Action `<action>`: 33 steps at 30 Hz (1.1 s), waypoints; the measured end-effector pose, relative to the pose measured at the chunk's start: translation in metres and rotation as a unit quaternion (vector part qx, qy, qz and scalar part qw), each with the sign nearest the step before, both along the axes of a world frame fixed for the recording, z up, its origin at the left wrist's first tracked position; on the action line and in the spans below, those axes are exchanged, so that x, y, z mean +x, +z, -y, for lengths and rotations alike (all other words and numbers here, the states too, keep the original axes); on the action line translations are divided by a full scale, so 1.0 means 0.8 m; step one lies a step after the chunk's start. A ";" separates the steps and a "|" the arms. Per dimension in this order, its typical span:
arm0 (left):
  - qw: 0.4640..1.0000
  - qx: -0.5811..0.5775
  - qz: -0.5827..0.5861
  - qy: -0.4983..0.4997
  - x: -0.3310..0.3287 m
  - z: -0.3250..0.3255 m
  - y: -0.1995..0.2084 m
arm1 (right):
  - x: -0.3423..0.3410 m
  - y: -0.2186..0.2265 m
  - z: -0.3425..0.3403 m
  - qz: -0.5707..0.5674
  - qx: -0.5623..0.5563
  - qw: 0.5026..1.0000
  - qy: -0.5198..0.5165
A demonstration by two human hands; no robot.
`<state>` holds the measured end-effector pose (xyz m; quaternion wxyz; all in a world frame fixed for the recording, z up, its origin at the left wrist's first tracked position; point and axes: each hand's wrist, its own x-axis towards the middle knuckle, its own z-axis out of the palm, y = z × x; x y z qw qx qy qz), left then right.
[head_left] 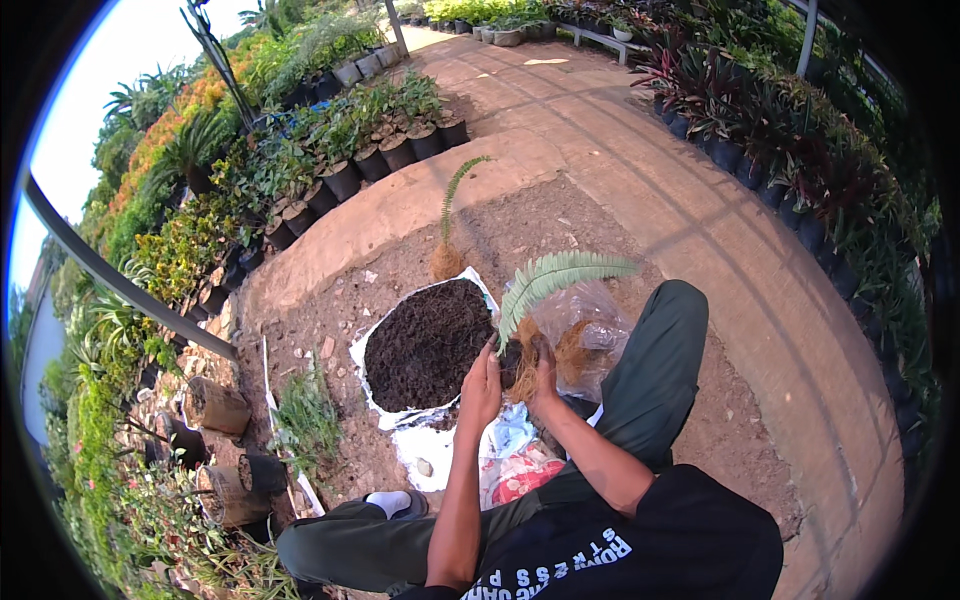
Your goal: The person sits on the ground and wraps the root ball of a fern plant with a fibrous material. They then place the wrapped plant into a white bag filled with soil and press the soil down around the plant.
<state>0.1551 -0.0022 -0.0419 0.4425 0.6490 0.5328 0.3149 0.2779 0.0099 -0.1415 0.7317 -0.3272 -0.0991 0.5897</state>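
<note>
Nearest, the person sits with folded legs in dark green trousers (390,545), on the dirt patch (590,220); a foot in a white sock (388,502) shows toward the patch's left edge. In front of the lap lies a red-and-white bag (525,475). Just past it, near the middle of the patch, a fern (560,275) is held between the two hands, its frond arching up and over to the right. The left hand (483,388) has its fingers straight and close together, pressing against the fern's dark root clump; the right hand (545,378) curls around the brown fibre (524,380) at its base. To their left, an open white sack (390,418) is filled with dark soil (425,345). To their right, a clear bag (612,340) holds more fibre, beside the raised right knee. Beyond the sack, toward the patch's far edge, a second fern (448,205) stands upright in a fibre ball (447,263). Past that edge run a paved path (700,240) and rows of black pots (397,152) with leafy plants.
</note>
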 end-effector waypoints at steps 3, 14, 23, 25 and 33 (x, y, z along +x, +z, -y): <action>0.996 0.083 -0.022 -0.014 -0.005 0.001 -0.004 | -0.005 -0.002 0.000 -0.032 -0.008 0.999 0.028; 0.988 0.134 -0.059 0.052 0.006 -0.003 -0.016 | -0.007 0.000 0.004 0.002 0.038 0.998 0.058; 0.992 0.081 0.044 0.080 0.006 -0.003 -0.001 | -0.012 0.006 0.003 0.006 0.027 0.999 0.038; 0.990 0.102 -0.013 0.094 0.006 -0.001 -0.001 | -0.015 0.013 0.002 0.025 0.006 1.000 0.017; 0.975 0.156 -0.144 0.071 0.006 0.002 -0.022 | -0.010 0.038 0.009 0.077 -0.024 0.997 -0.015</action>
